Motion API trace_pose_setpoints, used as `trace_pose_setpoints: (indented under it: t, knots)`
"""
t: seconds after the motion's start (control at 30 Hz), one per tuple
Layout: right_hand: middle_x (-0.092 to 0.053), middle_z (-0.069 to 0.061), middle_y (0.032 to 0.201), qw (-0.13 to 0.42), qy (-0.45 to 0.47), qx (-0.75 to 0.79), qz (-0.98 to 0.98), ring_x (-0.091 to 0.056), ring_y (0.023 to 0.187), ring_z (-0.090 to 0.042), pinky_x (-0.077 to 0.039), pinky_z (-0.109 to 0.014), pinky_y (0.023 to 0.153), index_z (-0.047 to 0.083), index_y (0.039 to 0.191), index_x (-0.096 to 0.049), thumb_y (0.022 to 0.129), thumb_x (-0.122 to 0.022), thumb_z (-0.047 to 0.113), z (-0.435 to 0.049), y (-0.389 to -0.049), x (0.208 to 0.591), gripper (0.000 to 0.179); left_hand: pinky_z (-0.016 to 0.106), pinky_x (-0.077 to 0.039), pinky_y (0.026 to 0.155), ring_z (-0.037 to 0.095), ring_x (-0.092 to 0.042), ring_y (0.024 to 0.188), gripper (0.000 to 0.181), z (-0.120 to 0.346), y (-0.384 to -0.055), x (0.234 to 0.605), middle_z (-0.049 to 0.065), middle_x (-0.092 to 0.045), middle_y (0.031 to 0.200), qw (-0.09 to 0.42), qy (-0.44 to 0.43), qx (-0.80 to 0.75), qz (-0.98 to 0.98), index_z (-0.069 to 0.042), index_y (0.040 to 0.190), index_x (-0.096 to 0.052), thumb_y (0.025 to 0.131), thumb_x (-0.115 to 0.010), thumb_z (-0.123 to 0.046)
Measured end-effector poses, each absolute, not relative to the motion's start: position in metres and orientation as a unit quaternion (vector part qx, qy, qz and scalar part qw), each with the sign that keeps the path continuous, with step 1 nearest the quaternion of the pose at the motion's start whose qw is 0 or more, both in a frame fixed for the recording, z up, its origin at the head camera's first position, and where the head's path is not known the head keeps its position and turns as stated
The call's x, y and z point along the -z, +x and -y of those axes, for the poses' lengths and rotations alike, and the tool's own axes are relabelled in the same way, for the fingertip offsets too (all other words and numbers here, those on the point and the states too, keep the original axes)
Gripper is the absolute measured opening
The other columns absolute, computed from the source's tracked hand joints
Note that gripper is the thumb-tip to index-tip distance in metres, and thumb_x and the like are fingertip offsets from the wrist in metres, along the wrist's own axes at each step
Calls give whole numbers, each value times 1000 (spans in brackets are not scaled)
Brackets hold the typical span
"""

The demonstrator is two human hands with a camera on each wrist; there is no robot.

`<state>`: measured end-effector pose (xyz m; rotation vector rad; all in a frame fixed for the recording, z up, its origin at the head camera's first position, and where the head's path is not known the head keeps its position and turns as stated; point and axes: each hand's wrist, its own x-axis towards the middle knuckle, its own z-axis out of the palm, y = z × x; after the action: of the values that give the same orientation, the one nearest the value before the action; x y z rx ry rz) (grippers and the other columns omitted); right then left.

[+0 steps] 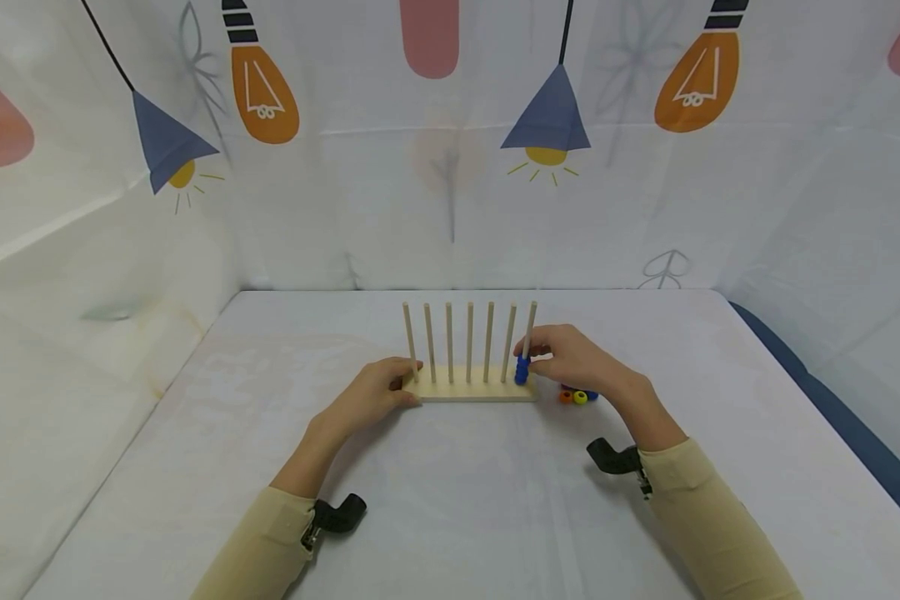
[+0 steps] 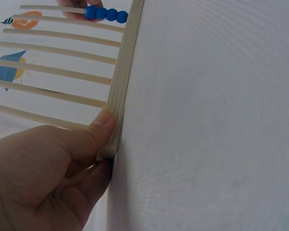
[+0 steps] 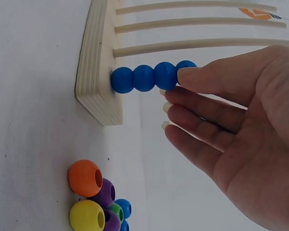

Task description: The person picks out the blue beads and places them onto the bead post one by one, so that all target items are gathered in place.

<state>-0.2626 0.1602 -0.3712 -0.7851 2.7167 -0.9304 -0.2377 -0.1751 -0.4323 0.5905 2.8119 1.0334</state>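
A wooden peg board [image 1: 468, 388] with several upright pegs stands on the table. My left hand [image 1: 367, 396] grips its left end, thumb on the base and fingers beneath or behind, as the left wrist view shows. Several blue beads [image 3: 143, 78] are stacked on the rightmost peg, the lowest touching the base. At the top of that stack, my right hand [image 1: 573, 358] pinches the uppermost blue bead [image 3: 185, 65] between thumb and fingers, which partly hide it. The other pegs [image 1: 450, 342] carry no beads.
Loose beads lie on the white table [image 1: 450, 500] beside the board's right end: an orange bead [image 3: 83, 178], a yellow bead [image 3: 84, 215], and purple, green and blue ones behind. A patterned white curtain [image 1: 390, 208] hangs behind the table.
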Motion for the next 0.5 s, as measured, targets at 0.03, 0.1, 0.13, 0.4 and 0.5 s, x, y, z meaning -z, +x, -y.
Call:
trace_pose_setpoints:
  t: [0.03, 0.1, 0.13, 0.4, 0.5]
  knots:
    - [-72, -9, 114, 82, -265, 311, -909, -64, 115, -32, -47, -57, 104, 3, 114, -69, 91, -65, 5, -161, -263, 371, 23, 45, -43, 111, 26, -49, 137, 50, 175, -238, 433, 6, -58, 143, 44, 193, -338, -920, -13, 135, -62, 87, -76, -20]
    - [-72, -9, 115, 81, -266, 310, -909, -64, 115, -32, -48, -56, 104, 4, 114, -69, 91, -65, 5, -163, -263, 372, 23, 45, -44, 111, 26, -49, 137, 50, 175, -238, 433, 6, -58, 143, 45, 193, -339, -920, -13, 134, -63, 87, -76, -20]
    - [-72, -9, 115, 81, -267, 309, -909, -64, 115, -32, -48, -56, 103, 4, 114, -69, 91, -65, 4, -164, -263, 372, 23, 45, -44, 111, 26, -50, 137, 50, 175, -238, 433, 6, -58, 143, 45, 193, -339, -920, -13, 135, -62, 87, -76, -20]
    - [-71, -12, 116, 84, -260, 294, -916, -63, 115, -34, -50, -55, 101, 6, 117, -70, 90, -64, 4, -175, -265, 374, 27, 45, -45, 110, 27, -50, 137, 48, 174, -238, 432, 6, -58, 143, 48, 190, -340, -920, -13, 132, -64, 87, -77, -21]
    - [-71, -12, 117, 85, -256, 285, -920, -63, 115, -33, -50, -54, 101, 6, 119, -69, 91, -64, 5, -179, -266, 377, 29, 46, -44, 111, 27, -49, 138, 47, 174, -237, 431, 5, -58, 143, 49, 187, -340, -920, -14, 131, -64, 87, -77, -21]
